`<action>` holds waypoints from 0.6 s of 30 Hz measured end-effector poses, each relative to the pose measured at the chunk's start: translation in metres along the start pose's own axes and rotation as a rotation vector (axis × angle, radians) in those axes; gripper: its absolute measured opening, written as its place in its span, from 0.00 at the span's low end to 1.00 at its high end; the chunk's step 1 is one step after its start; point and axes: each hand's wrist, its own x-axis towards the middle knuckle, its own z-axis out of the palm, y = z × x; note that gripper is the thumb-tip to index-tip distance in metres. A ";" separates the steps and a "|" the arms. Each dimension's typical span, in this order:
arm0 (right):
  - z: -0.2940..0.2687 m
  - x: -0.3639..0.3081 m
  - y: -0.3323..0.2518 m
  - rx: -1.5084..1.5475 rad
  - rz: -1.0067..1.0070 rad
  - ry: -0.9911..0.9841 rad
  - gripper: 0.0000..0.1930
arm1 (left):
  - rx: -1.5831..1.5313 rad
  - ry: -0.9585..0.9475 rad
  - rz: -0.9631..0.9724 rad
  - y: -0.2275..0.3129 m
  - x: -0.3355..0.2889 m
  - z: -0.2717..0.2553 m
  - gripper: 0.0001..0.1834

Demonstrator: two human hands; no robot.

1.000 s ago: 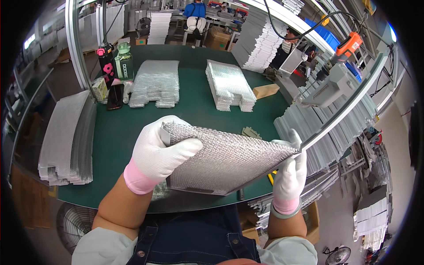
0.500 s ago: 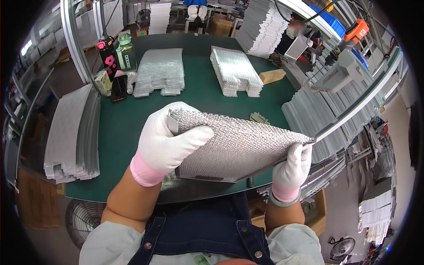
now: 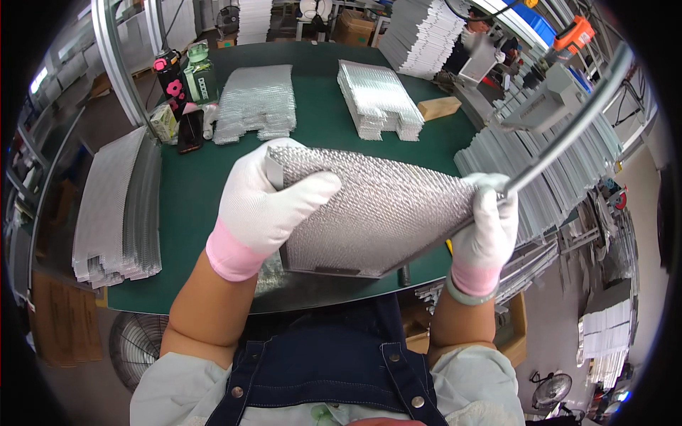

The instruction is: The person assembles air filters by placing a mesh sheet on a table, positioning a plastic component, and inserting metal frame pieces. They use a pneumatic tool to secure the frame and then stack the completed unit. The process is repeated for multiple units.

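A silver metal mesh panel (image 3: 376, 216) is held up and tilted between my white-gloved hands, over the near side of the green table (image 3: 188, 206). My left hand (image 3: 259, 195) grips its upper left corner, thumb lying across the textured face and fingers hidden behind. At the right corner, my right hand (image 3: 489, 227) pinches the panel's edge. A narrow smooth metal strip runs along part of the lower border. Beyond it on the table lie two stacks of similar notched mesh sheets, a left stack (image 3: 257, 99) and a right stack (image 3: 378, 96).
At the table's left stands a tall stack of mesh sheets (image 3: 114, 206). A black bottle (image 3: 170, 82), green bottle (image 3: 201, 74) and phone (image 3: 190, 132) sit at the back left. A wooden block (image 3: 439, 108) lies beside the right stack. An orange power tool (image 3: 574, 34) hangs upper right.
Both hands have lifted the panel a little, away from my body. My right hand has also shifted right, and the background has slid slightly upward in the view.
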 end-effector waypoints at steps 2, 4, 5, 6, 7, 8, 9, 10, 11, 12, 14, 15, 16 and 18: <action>0.000 0.002 0.006 0.052 -0.009 0.016 0.05 | 0.000 -0.029 0.003 0.000 0.003 -0.001 0.08; -0.001 0.002 0.009 0.043 -0.016 0.047 0.06 | -0.039 -0.049 0.062 -0.003 0.003 -0.001 0.09; 0.001 0.002 0.010 0.032 -0.019 0.066 0.07 | -0.034 -0.034 0.048 -0.003 0.003 0.000 0.09; 0.004 0.003 0.010 0.024 -0.025 0.081 0.07 | -0.026 -0.016 0.038 -0.002 0.004 0.001 0.10; 0.006 0.001 0.010 -0.035 -0.031 0.089 0.09 | -0.017 0.002 0.029 -0.001 0.004 0.002 0.10; 0.007 -0.001 0.010 -0.093 -0.037 0.097 0.11 | -0.021 -0.002 0.058 -0.003 0.004 0.001 0.10; 0.010 0.002 0.012 -0.115 -0.099 0.096 0.19 | -0.012 -0.004 0.051 -0.006 0.006 0.001 0.10; 0.013 0.003 0.013 -0.138 -0.157 0.098 0.27 | -0.003 -0.006 0.045 -0.008 0.008 0.000 0.10; 0.018 0.006 0.012 -0.150 -0.224 0.093 0.32 | 0.007 -0.007 0.039 -0.008 0.009 0.000 0.10; 0.025 0.007 0.012 -0.159 -0.285 0.092 0.37 | 0.004 -0.014 0.058 -0.007 0.009 0.001 0.10; 0.018 0.014 0.009 -0.171 -0.272 0.017 0.46 | 0.017 -0.002 0.068 -0.006 0.010 0.001 0.10; 0.013 0.016 0.008 -0.177 -0.264 -0.016 0.51 | 0.027 -0.002 0.068 -0.007 0.011 0.000 0.10; -0.001 0.019 0.007 -0.174 -0.210 -0.090 0.52 | 0.024 -0.008 0.060 -0.006 0.010 -0.001 0.10; -0.011 0.027 0.007 -0.108 -0.152 -0.191 0.48 | 0.012 -0.020 0.047 -0.007 0.009 -0.002 0.10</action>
